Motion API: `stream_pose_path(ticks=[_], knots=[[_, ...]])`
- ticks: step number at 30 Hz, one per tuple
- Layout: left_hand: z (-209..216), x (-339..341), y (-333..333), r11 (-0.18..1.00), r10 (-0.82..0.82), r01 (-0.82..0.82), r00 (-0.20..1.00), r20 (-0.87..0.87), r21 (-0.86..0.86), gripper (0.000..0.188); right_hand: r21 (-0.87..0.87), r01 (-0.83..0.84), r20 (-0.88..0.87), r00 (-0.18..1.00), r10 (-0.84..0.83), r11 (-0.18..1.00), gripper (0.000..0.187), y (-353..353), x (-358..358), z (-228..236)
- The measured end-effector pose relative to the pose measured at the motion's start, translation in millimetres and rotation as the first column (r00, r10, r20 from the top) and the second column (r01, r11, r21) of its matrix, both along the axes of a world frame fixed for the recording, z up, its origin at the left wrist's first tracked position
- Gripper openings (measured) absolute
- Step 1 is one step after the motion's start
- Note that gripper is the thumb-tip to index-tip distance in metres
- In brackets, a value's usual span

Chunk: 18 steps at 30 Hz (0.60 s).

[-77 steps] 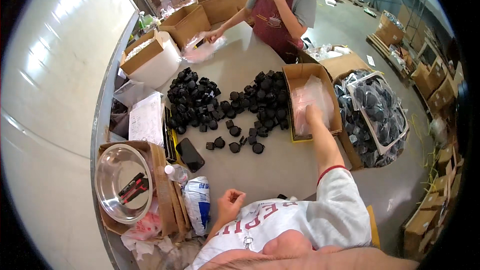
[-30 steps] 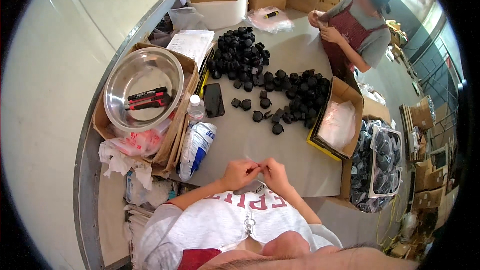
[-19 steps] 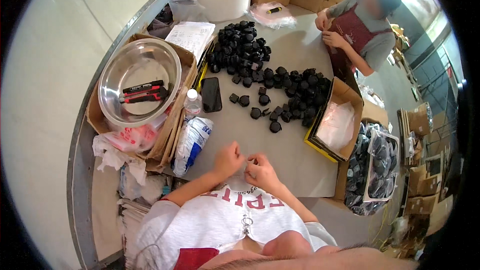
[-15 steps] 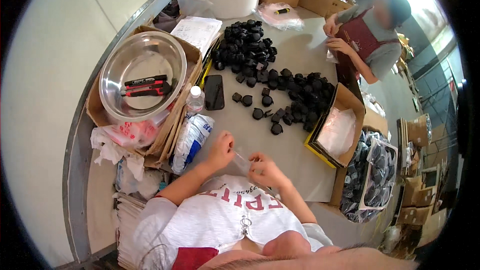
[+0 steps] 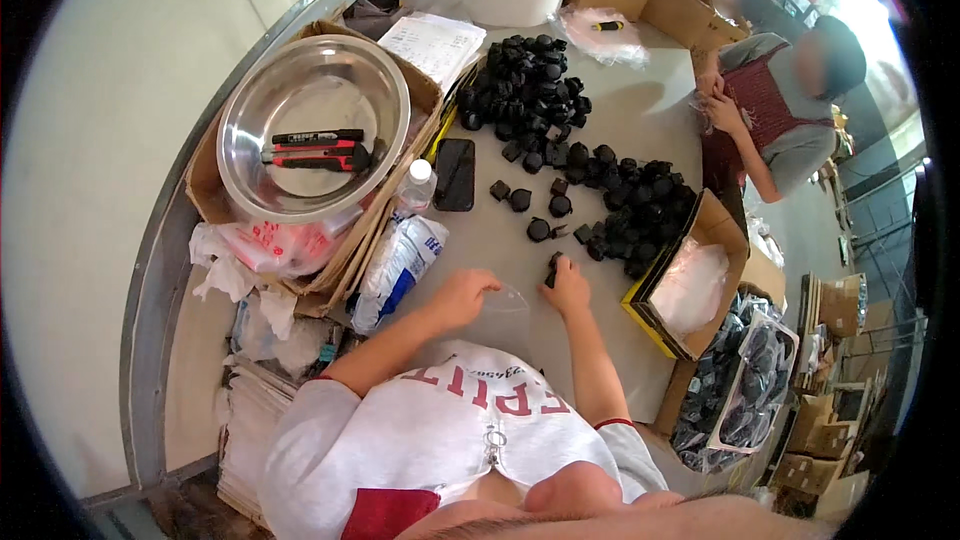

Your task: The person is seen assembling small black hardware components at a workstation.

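Observation:
My left hand [image 5: 463, 298] is closed on the edge of a clear plastic bag [image 5: 508, 318], which hangs just in front of my shirt. Further right, my right hand [image 5: 568, 288] has its fingers around a small black caster [image 5: 553, 267] at the tabletop. Beyond it lies a spread-out pile of black casters [image 5: 630, 202], joined to a taller heap [image 5: 525, 85] farther back. A few loose casters [image 5: 540, 230] sit apart from the pile, nearest to my right hand.
On the left, a steel bowl [image 5: 235, 175] with cutters and a marker rests on a cardboard box. Beside it are a bottle [image 5: 416, 187], a phone [image 5: 456, 175] and a blue-white packet [image 5: 400, 270]. An open box of clear bags [image 5: 692, 285] stands right. A co-worker [image 5: 770, 105] works across the table.
My right hand has let go of the plastic bag and reached forward to a caster. My left hand keeps the bag, now hanging more open. The whole view has shifted slightly.

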<state>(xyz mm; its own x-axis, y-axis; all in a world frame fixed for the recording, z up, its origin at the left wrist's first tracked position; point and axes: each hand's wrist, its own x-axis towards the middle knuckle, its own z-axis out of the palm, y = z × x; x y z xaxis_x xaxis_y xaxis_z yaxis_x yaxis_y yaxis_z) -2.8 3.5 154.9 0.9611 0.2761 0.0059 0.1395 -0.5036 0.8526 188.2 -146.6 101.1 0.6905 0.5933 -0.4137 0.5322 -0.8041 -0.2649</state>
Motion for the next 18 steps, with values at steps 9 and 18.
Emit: stream_pose_path(ticks=[9, 18], knots=[[-19, 7, -10, 0.980, -0.143, 0.152, 0.987, -0.076, 0.127, 0.034, 0.423, 0.894, -0.727, 0.238, 0.645, 0.147, 0.076, -36, -50, 56], [1, 10, -26, 0.998, -0.038, 0.031, 0.988, -0.152, -0.049, 0.043, 0.871, 0.090, -0.240, 0.936, 0.257, 0.483, 0.052, -30, -88, 61]])
